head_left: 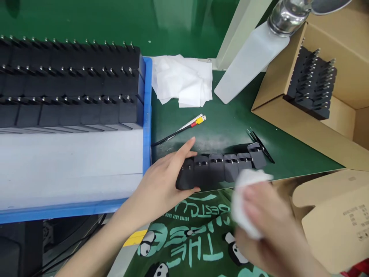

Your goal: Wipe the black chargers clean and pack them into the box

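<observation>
On the green table near its front edge lies a row of several black power adapters (216,169), metal prongs facing up. My left hand (163,175) grips the left end of the row, with fingers on its far side and the thumb on its near side. The rightmost adapter (257,156) sits slightly askew from the others. Smeared by motion, my right hand (266,215) is closed on a crumpled white wipe (243,204), close to the near side of the row's right half. A pair of black tweezers (262,146) lies just beyond the right end.
To the left, a blue-rimmed tray (147,115) holds rows of black adapters (72,88). White wipes (183,80) are stacked at the back beside a white pump bottle (250,61). A USB cable (184,127) lies mid-table. An open cardboard box (302,130) with more adapters stands right.
</observation>
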Demonstrator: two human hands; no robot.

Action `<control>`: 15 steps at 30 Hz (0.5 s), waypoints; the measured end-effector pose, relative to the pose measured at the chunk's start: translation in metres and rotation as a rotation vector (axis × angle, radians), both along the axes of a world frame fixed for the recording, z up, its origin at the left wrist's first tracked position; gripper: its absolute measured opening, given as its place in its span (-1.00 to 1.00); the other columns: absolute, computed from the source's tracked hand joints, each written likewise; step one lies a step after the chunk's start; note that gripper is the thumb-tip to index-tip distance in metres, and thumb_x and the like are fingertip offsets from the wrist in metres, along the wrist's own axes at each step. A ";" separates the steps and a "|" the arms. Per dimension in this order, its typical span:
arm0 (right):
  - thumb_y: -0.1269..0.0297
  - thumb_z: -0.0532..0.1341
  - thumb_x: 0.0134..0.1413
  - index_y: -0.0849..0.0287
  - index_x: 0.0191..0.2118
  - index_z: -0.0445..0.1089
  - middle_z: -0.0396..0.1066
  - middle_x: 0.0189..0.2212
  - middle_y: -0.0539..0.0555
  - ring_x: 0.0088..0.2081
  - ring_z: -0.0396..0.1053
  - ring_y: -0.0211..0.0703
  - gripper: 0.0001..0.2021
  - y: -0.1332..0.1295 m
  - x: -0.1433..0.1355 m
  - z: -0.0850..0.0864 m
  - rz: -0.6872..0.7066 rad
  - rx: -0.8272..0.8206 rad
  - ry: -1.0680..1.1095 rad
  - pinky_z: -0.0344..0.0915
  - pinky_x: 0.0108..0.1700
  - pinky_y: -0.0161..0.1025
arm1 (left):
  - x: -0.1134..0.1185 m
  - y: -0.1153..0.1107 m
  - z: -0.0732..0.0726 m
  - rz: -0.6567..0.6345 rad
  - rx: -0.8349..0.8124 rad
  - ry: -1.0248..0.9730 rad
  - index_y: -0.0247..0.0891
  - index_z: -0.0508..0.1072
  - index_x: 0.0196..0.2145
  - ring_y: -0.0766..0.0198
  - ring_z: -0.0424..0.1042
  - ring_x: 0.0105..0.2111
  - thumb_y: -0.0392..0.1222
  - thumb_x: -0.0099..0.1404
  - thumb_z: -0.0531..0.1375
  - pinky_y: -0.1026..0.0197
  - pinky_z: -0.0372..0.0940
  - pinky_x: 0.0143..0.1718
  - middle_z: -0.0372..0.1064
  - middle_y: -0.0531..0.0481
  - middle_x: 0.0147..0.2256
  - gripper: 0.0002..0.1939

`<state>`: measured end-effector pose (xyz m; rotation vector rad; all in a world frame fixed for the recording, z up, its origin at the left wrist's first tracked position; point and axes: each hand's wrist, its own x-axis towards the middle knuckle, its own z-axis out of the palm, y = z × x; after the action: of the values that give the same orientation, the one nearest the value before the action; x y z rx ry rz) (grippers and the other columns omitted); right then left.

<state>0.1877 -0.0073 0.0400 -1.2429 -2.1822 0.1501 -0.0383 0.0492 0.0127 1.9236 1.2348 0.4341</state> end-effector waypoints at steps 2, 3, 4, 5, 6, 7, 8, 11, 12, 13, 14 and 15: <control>0.55 0.05 0.21 0.32 0.10 0.43 0.50 0.08 0.18 0.26 0.31 0.00 -0.60 -0.001 -0.012 -0.020 0.127 0.084 -0.098 0.18 0.37 -0.04 | 0.001 0.001 0.001 0.019 -0.027 -0.012 0.09 -0.23 0.41 0.09 0.48 0.07 -0.23 0.24 0.29 0.01 0.42 0.03 0.44 0.00 0.12 -0.01; 0.56 0.06 0.19 0.38 0.10 0.44 0.48 0.10 0.21 0.28 0.29 0.02 -0.60 -0.001 -0.020 -0.029 0.164 0.094 -0.146 0.14 0.38 -0.04 | 0.002 0.001 0.001 0.026 -0.033 -0.013 0.09 -0.21 0.41 0.10 0.49 0.05 -0.26 0.23 0.27 0.02 0.44 0.01 0.45 0.00 0.10 -0.03; 0.56 0.07 0.19 0.40 0.11 0.43 0.46 0.12 0.23 0.28 0.28 0.01 -0.59 0.001 -0.028 -0.037 0.159 0.096 -0.207 0.12 0.39 -0.06 | 0.002 0.001 0.001 0.029 -0.032 -0.013 0.08 -0.19 0.40 0.11 0.50 0.04 -0.29 0.23 0.26 0.04 0.44 -0.01 0.46 -0.01 0.09 -0.04; 0.54 0.09 0.18 0.40 0.13 0.42 0.45 0.13 0.23 0.28 0.28 -0.01 -0.58 0.002 -0.035 -0.042 0.133 0.095 -0.258 0.11 0.38 -0.08 | 0.002 0.001 0.000 0.027 -0.021 -0.014 0.07 -0.17 0.40 0.12 0.49 0.04 -0.31 0.22 0.25 0.06 0.44 -0.01 0.45 -0.01 0.09 -0.05; 0.51 0.10 0.18 0.38 0.15 0.41 0.44 0.14 0.22 0.27 0.29 -0.02 -0.57 0.003 -0.041 -0.045 0.099 0.097 -0.288 0.09 0.38 -0.09 | 0.002 0.001 -0.001 0.019 -0.004 -0.017 0.06 -0.15 0.39 0.13 0.49 0.05 -0.33 0.23 0.24 0.07 0.44 -0.01 0.45 -0.01 0.09 -0.07; 0.48 0.12 0.17 0.36 0.16 0.41 0.45 0.14 0.20 0.24 0.31 -0.03 -0.56 0.004 -0.045 -0.046 0.060 0.100 -0.301 0.09 0.38 -0.09 | 0.002 0.001 -0.002 0.010 0.014 -0.019 0.05 -0.14 0.39 0.14 0.48 0.06 -0.34 0.24 0.23 0.08 0.44 0.00 0.44 -0.01 0.10 -0.09; 0.45 0.14 0.16 0.34 0.15 0.43 0.45 0.13 0.17 0.19 0.34 -0.04 -0.56 0.005 -0.048 -0.045 0.023 0.102 -0.301 0.11 0.35 -0.10 | 0.001 0.001 -0.002 0.001 0.028 -0.021 0.05 -0.13 0.39 0.15 0.47 0.06 -0.34 0.25 0.21 0.09 0.43 0.01 0.44 -0.01 0.10 -0.11; 0.45 0.18 0.13 0.30 0.10 0.48 0.51 0.08 0.08 -0.03 0.37 -0.06 -0.59 0.003 -0.045 -0.039 -0.027 0.138 -0.295 0.28 0.09 -0.19 | 0.001 0.002 -0.003 -0.011 0.017 -0.020 0.05 -0.19 0.40 0.16 0.48 0.04 -0.32 0.28 0.20 0.09 0.44 0.00 0.44 0.01 0.09 -0.11; 0.46 0.18 0.13 0.29 0.08 0.50 0.52 0.06 0.05 -0.10 0.35 -0.07 -0.61 0.002 -0.042 -0.037 -0.010 0.147 -0.299 0.30 -0.02 -0.21 | 0.001 0.002 -0.003 -0.011 0.002 -0.015 0.05 -0.21 0.40 0.16 0.48 0.03 -0.31 0.28 0.19 0.09 0.44 -0.01 0.44 0.01 0.09 -0.09; 0.46 0.18 0.14 0.29 0.06 0.51 0.53 0.04 0.03 -0.16 0.32 -0.09 -0.63 0.001 -0.039 -0.035 0.019 0.154 -0.304 0.29 -0.12 -0.23 | 0.001 0.002 -0.002 -0.009 -0.008 -0.012 0.05 -0.24 0.41 0.15 0.48 0.03 -0.30 0.28 0.19 0.09 0.44 -0.02 0.44 0.01 0.09 -0.08; 0.47 0.16 0.17 0.28 0.05 0.52 0.53 0.04 0.00 -0.19 0.30 -0.11 -0.64 0.001 -0.036 -0.033 0.044 0.164 -0.307 0.27 -0.18 -0.24 | 0.000 0.003 -0.002 -0.007 -0.012 -0.011 0.05 -0.26 0.41 0.15 0.49 0.02 -0.31 0.27 0.18 0.09 0.45 -0.03 0.44 0.01 0.09 -0.07; 0.45 0.14 0.21 0.26 0.06 0.52 0.53 0.05 -0.02 -0.20 0.28 -0.12 -0.65 0.002 -0.034 -0.031 0.057 0.167 -0.319 0.24 -0.23 -0.24 | 0.000 0.003 -0.001 -0.008 -0.010 -0.009 0.04 -0.27 0.41 0.15 0.49 0.02 -0.32 0.27 0.17 0.09 0.45 -0.03 0.44 0.01 0.09 -0.07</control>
<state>0.1532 -0.0054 0.0090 -1.1752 -2.4432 -0.2180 -0.0381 0.0521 0.0114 1.9155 1.2205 0.4314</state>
